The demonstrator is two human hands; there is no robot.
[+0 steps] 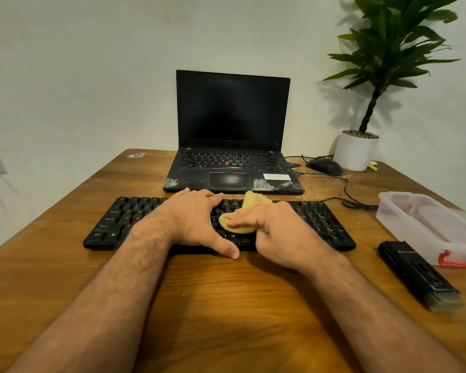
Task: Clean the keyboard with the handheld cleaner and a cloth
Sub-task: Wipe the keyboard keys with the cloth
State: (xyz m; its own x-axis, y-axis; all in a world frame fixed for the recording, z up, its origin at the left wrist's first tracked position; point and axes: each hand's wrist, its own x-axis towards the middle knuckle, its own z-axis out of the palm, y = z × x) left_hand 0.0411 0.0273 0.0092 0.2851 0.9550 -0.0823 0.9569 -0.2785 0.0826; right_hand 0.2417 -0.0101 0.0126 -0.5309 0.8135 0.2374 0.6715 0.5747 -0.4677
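Note:
A black keyboard [323,222] lies across the wooden table [226,305] in front of me. My left hand [194,219] rests flat on its middle-left keys, fingers straight and thumb reaching over the front edge. My right hand [277,232] presses a yellow cloth [250,204] onto the middle keys with its fingers extended, and part of the cloth sticks up behind them. The black handheld cleaner [417,273] lies on the table at the right, untouched.
An open black laptop [232,135] stands behind the keyboard. A black mouse [324,166] with cables and a potted plant [357,149] are at the back right. A clear plastic box [431,224] with a red clip sits right of the keyboard.

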